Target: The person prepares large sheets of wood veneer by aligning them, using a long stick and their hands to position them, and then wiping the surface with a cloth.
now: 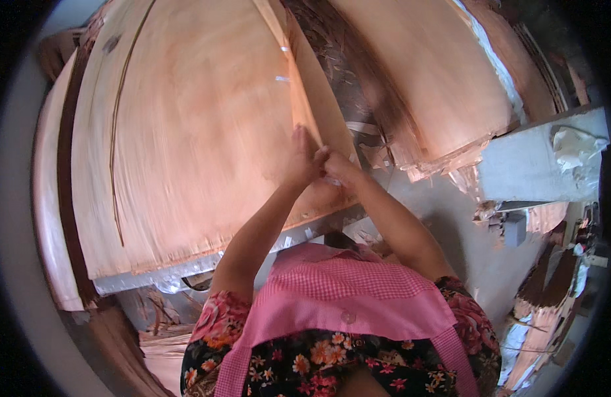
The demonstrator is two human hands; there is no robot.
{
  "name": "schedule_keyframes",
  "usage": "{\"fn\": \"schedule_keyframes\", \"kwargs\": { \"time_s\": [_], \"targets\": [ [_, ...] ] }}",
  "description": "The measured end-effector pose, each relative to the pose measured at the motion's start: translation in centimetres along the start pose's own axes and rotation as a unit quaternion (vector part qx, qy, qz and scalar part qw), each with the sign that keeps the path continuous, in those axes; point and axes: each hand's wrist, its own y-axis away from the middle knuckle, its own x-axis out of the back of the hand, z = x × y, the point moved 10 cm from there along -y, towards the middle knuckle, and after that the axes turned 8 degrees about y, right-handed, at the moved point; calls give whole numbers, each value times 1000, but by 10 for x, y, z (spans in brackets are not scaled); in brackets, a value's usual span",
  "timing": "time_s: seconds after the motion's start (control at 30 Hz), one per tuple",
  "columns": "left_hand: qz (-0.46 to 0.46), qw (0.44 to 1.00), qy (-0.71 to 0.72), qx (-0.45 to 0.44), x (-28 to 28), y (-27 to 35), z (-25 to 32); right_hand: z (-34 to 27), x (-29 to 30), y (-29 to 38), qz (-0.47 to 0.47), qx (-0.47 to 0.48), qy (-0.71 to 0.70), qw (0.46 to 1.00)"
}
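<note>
A broad wood veneer sheet [196,129] lies on top of a stack in front of me. Along its right side runs a narrow veneer strip [300,94], tapering towards my hands. My right hand [341,167] pinches the near end of this strip. Fingers stretched forward, my left hand [304,160] rests over the sheet at the strip's left edge, its thumb close to my right fingers. Blur hides whether the left hand grips anything. Small pieces of pale tape [282,79] cross the strip's edge farther up.
A thin dark stick or cord [118,109] lies along the sheet's left part. Beyond a gap with scraps stands another veneer stack [434,84] at right. Next to it is a pale grey tabletop [528,159] with crumpled plastic [578,146]. More veneer [523,342] lies lower right.
</note>
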Motion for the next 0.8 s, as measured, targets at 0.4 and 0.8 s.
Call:
{"fn": "schedule_keyframes", "kwargs": {
  "time_s": [0.4,0.8],
  "targets": [
    [180,946,206,172,70,27,-18,-16,-22,-9,-160,10,-60,985],
    [311,915,-256,32,133,32,17,-7,-14,-12,-142,-45,-87,985]
  ]
}}
